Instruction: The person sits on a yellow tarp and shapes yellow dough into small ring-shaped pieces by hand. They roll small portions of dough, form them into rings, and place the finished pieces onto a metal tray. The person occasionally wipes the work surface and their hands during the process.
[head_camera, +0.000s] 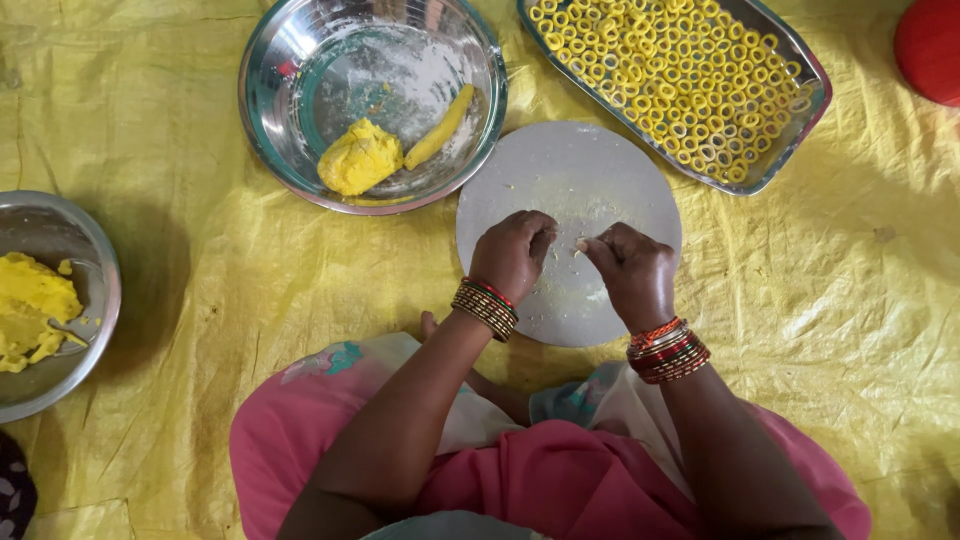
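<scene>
In the head view, a crinkled yellow plastic sheet (250, 270) covers the whole floor; no wall or other part of the room shows. At the centre lies a round grey board (570, 180) dusted with flour and crumbs.

Both hands hover over the board's lower half. The left hand (512, 255) is curled, its fingertips pinched together and pointing toward 3 o'clock. The right hand (632, 270) is curled likewise, its fingertips pinched toward 9 o'clock. Between the two sets of fingertips sits a tiny pale bit of dough (580, 243); whether both hands grip it or only the right one does is too small to tell. Stacks of bangles circle both wrists.

At 11 o'clock from the board, touching its edge, stands a steel bowl (290, 60) with a yellow dough lump (360, 158) and a rolled dough stick (440, 127). At 1 o'clock a steel tray (800, 110), cut off by the top edge, holds many small yellow dough rings (660, 70). At 9 o'clock, well apart, a second steel bowl (95, 270) with more yellow dough is cut by the left edge. A red object (930, 45) is cropped at the top right corner and cannot be identified. Pink cloth (560, 480) covers the person's lap at 6 o'clock.
</scene>
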